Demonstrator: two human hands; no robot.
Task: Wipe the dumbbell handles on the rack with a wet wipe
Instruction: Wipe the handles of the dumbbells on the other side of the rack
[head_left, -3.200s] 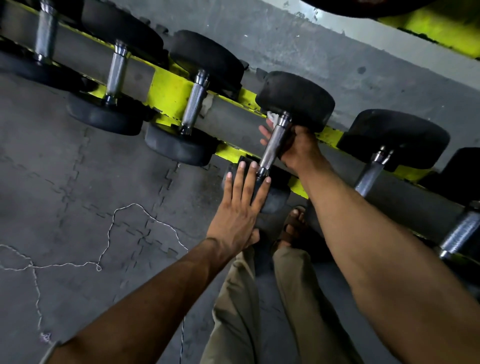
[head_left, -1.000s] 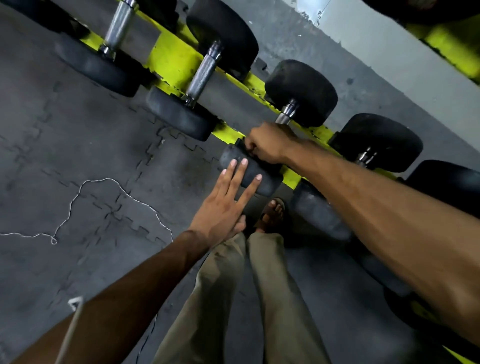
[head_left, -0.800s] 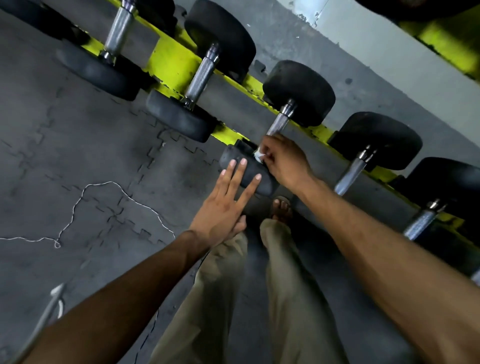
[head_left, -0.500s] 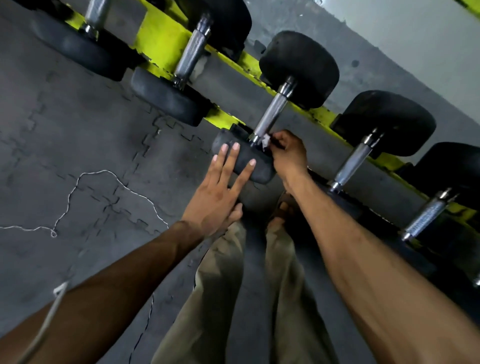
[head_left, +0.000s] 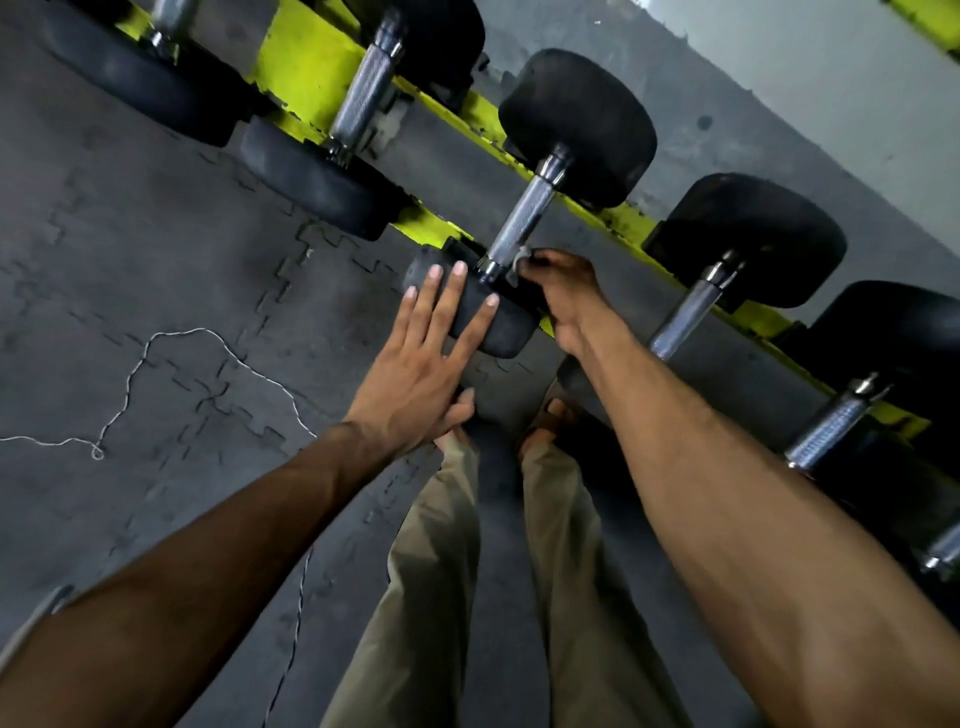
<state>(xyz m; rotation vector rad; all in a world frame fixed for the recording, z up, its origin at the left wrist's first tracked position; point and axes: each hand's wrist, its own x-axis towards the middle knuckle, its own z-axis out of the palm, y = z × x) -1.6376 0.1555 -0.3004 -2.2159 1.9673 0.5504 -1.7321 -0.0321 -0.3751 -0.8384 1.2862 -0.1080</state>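
Black dumbbells with knurled chrome handles lie in a row on a yellow rack (head_left: 306, 62). My left hand (head_left: 421, 364) lies flat with straight fingers on the near black head (head_left: 493, 322) of the middle dumbbell. My right hand (head_left: 566, 291) pinches a small white wet wipe (head_left: 521, 258) against the lower end of that dumbbell's handle (head_left: 519, 223), where it meets the near head. Most of the wipe is hidden under my fingers.
Neighbouring dumbbell handles lie to the left (head_left: 363, 93) and to the right (head_left: 691, 312), (head_left: 826, 431). A thin white cord (head_left: 156, 343) trails over the grey interlocking floor mats. My legs in khaki trousers and a sandalled foot (head_left: 545, 421) stand below the rack.
My right hand slid the wipe down the handle to its lower end and now sits beside it. My left hand stays flat on the near head.
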